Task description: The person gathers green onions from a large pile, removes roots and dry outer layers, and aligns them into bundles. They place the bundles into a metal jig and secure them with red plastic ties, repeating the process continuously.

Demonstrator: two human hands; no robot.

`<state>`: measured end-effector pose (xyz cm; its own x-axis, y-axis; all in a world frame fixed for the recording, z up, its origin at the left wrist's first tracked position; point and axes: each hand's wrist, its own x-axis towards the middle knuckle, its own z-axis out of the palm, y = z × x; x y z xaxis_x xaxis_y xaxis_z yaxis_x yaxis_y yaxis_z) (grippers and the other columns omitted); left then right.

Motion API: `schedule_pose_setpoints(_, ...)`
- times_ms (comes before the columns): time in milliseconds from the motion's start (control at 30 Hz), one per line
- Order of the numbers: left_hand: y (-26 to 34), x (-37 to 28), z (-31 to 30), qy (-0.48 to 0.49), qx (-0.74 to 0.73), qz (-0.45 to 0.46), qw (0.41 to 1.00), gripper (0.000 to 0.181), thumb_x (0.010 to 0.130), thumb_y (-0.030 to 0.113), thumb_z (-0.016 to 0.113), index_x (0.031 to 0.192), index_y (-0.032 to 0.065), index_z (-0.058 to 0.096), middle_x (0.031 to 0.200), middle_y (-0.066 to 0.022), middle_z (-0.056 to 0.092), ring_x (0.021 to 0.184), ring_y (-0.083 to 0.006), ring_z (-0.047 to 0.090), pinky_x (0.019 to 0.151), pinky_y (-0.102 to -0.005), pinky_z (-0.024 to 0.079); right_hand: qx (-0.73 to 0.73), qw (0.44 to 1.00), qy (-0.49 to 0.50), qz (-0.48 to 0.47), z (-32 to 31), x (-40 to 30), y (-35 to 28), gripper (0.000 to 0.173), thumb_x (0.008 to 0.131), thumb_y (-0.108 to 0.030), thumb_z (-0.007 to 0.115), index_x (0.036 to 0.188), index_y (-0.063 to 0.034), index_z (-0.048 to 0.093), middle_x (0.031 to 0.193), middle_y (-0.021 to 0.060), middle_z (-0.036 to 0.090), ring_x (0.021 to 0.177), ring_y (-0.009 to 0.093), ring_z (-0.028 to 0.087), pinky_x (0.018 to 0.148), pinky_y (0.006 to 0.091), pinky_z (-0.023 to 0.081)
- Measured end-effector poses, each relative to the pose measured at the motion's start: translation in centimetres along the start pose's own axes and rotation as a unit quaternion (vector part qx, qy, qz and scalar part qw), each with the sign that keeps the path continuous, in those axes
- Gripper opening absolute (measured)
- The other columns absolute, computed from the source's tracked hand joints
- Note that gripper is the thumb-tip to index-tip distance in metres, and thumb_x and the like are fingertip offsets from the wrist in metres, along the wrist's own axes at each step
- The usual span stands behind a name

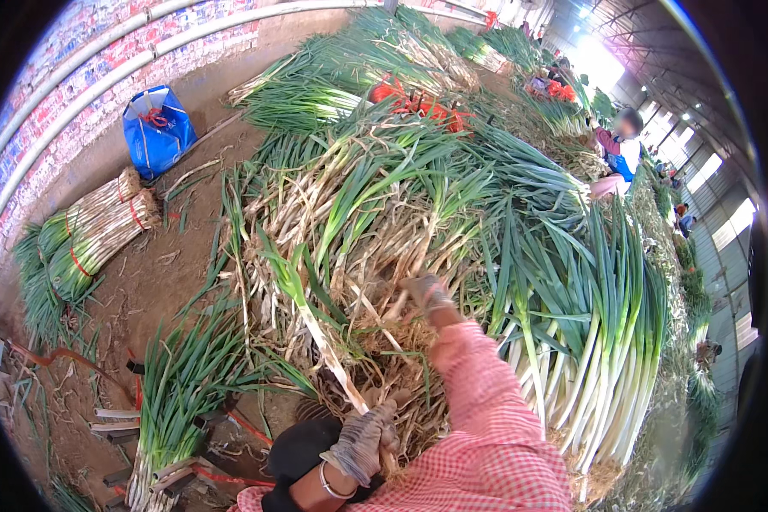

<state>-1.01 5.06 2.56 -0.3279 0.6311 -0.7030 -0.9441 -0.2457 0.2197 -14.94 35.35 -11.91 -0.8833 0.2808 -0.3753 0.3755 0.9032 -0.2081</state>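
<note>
A gloved left hand of mine (366, 441) is closed round the lower white stem of a green onion (323, 339), near its roots, and the leaves point up and away from me. Stretched forward, my gloved right hand (427, 291) is at the dry stems and leaves of the big onion pile (384, 237); it is blurred, and whether it grips a stem cannot be told. Below that hand lie dry roots and peeled husks (397, 377). Cleaner onions with white stems (595, 377) lie side by side to the right of my right sleeve.
At the left wall sit tied onion bundles (105, 237) and a blue bag (159, 131). A low rack (173, 477) holds more onions (182, 377) at lower left. Red-orange ties (422, 109) lie behind the pile. A person (621, 150) sits at upper right.
</note>
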Motion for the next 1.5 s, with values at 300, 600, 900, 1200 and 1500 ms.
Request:
schedule_pose_setpoints(300,0.3,1.5,-0.7,-0.019,0.053,-0.027,0.998,0.022,0.091,0.019,0.055,0.108,0.0051,0.054,0.078,-0.0040,0.062,0.041,-0.0068,0.037,0.037,-0.0232,0.034,-0.216,0.976,-0.020,-0.007,-0.2,4.3,-3.2,0.038,0.089,-0.025,0.052,0.123,-0.0069,0.054,0.127,0.0095,0.053,0.113,0.019,0.053,0.096,0.0382,0.043)
schedule_pose_setpoints(600,0.5,1.5,-0.2,-0.035,0.070,0.049,0.996,0.023,0.092,0.026,0.054,0.105,0.0074,0.056,0.083,-0.0021,0.063,0.044,-0.0071,0.042,0.042,-0.0248,0.041,0.196,0.976,0.035,-0.088,-8.6,-12.9,4.8,0.037,0.091,-0.021,0.050,0.119,0.0020,0.053,0.113,0.0139,0.060,0.103,0.023,0.058,0.092,0.0331,0.044)
schedule_pose_setpoints(900,-0.1,1.7,-1.2,0.029,0.136,0.146,0.979,0.023,0.088,0.023,0.059,0.103,0.0058,0.061,0.086,-0.0037,0.064,0.057,-0.0111,0.054,0.045,-0.0247,0.043,0.743,0.644,-0.159,0.090,-2.7,-22.8,-0.2,0.023,0.082,-0.015,0.065,0.100,-0.0008,0.061,0.087,0.0083,0.066,0.075,0.018,0.064,0.069,0.0341,0.055)
schedule_pose_setpoints(1200,-5.8,2.5,-0.6,-0.007,0.233,0.061,0.971,0.027,0.083,0.027,0.066,0.102,0.0093,0.056,0.082,0.0002,0.056,0.072,-0.0145,0.055,0.062,-0.0302,0.048,0.784,0.580,-0.194,0.109,-2.5,-23.9,-2.6,0.022,0.081,-0.013,0.064,0.097,0.0018,0.060,0.083,0.0104,0.066,0.072,0.022,0.065,0.069,0.0351,0.056)
schedule_pose_setpoints(1500,-5.0,3.2,-3.4,-0.106,0.268,-0.014,0.958,0.028,0.084,0.021,0.067,0.107,0.0076,0.059,0.085,-0.0047,0.064,0.059,-0.0137,0.058,0.053,-0.0281,0.051,0.715,0.682,-0.082,0.134,-3.5,-24.0,4.7,0.028,0.082,-0.020,0.064,0.099,0.0018,0.058,0.085,0.0124,0.062,0.058,0.015,0.057,0.058,0.0278,0.053)
